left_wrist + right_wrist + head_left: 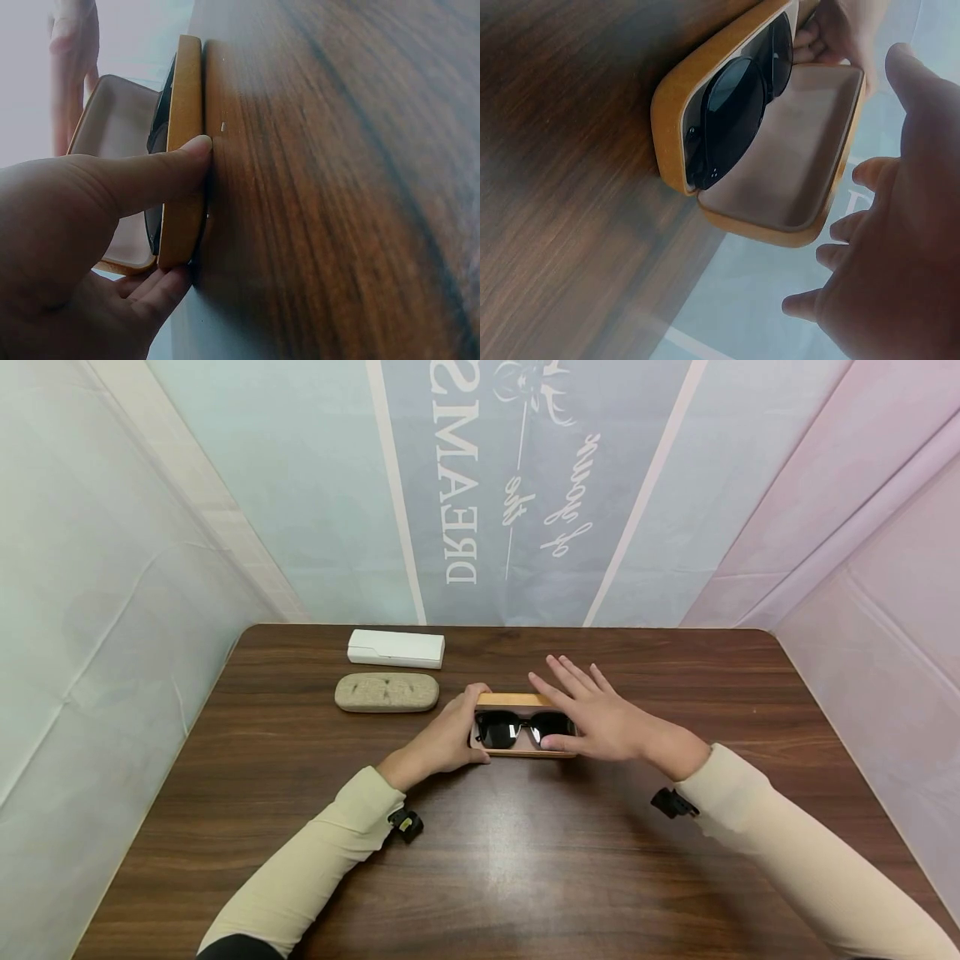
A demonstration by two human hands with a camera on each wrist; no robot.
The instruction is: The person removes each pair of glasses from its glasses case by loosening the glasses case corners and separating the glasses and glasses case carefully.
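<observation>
A tan glasses case (666,127) stands with its lid (784,169) raised on the table, showing a pale lining. Inside it lie black sunglasses (498,729) with dark lenses, folded, the lenses facing up toward the head camera. My left hand (446,735) grips the case's left end, thumb on the near wall and fingers round the back, as the left wrist view shows. Over the right end hovers my right hand (603,718), its fingers spread and straight. In the right wrist view that hand's fingers are apart from the lid's edge.
Behind and left of the tan case lies a beige fabric glasses case (386,692), closed. Farther back sits a closed white case (396,649). The brown wooden table (517,860) ends at a printed cloth backdrop (495,527), with pale curtains on both sides.
</observation>
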